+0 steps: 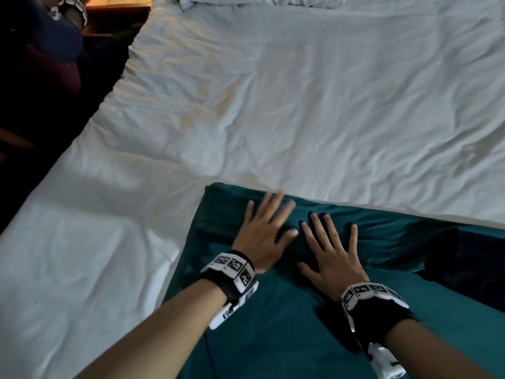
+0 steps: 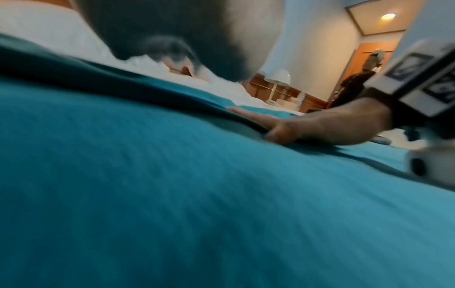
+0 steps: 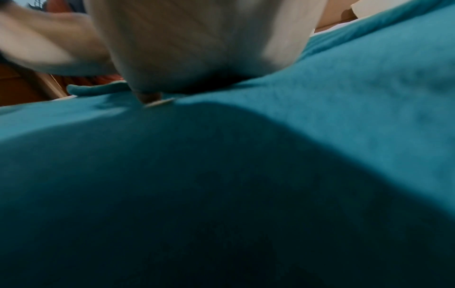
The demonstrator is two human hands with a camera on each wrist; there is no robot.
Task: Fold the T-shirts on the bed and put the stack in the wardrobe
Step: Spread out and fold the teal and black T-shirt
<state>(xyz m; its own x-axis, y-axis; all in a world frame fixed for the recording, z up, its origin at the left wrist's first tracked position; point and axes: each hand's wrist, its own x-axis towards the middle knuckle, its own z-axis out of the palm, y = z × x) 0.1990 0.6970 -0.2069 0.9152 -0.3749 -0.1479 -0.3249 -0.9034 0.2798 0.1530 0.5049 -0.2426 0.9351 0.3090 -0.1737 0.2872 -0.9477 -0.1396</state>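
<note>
left hand (image 1: pixel 261 233) and right hand (image 1: pixel 332 254) both flat, fingers spread, palms down side by side on teal t-shirt (image 1: pixel 287 310), holding nothing. shirt lies on white bed (image 1: pixel 246 105), near edge, partly folded.

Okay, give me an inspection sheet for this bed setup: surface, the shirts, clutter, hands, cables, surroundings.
Surface: white bed sheet, wrinkled, with faint yellowish marks near the middle.
Job's things: teal T-shirt spread flat at the near edge of the bed; a darker garment lies at its right side, kind unclear.
Clutter: rumpled white bedding at the far end.
Hands: left hand and right hand both flat, fingers spread, pressing on the teal T-shirt; marker bands on both wrists.
Cables: nothing seen.
Surroundings: lamp, wooden furniture, a person standing by a doorway.
</note>
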